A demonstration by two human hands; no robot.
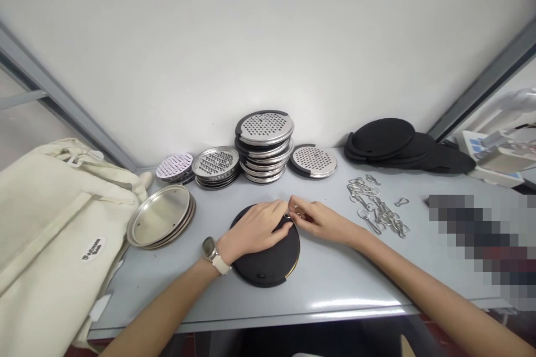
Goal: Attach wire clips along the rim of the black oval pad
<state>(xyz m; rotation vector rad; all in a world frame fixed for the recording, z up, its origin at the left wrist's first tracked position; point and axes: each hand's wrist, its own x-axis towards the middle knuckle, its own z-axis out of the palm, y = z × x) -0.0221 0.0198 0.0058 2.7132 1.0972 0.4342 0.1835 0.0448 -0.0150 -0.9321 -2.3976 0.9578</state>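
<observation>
A round black disc (268, 259) lies on the grey table in front of me, with a thin gold-coloured edge showing at its lower right. My left hand (262, 226), with a watch at the wrist, rests over the disc's upper part, its fingers and thumb gripping it near the upper right rim. At that same rim my right hand (316, 218) pinches a small metal clip (288, 216), mostly hidden by the fingers. Several loose metal clips with rings (381, 212) are piled to the right of my right hand.
Behind the disc stand stacks of round metal graters (266, 128), (216, 163), with one grater (314, 160) beside them. Plain metal discs (161, 215) are stacked at left, near a cream cloth bag (54, 234). More black discs (381, 139) lean at the back right, before white boxes (498, 156).
</observation>
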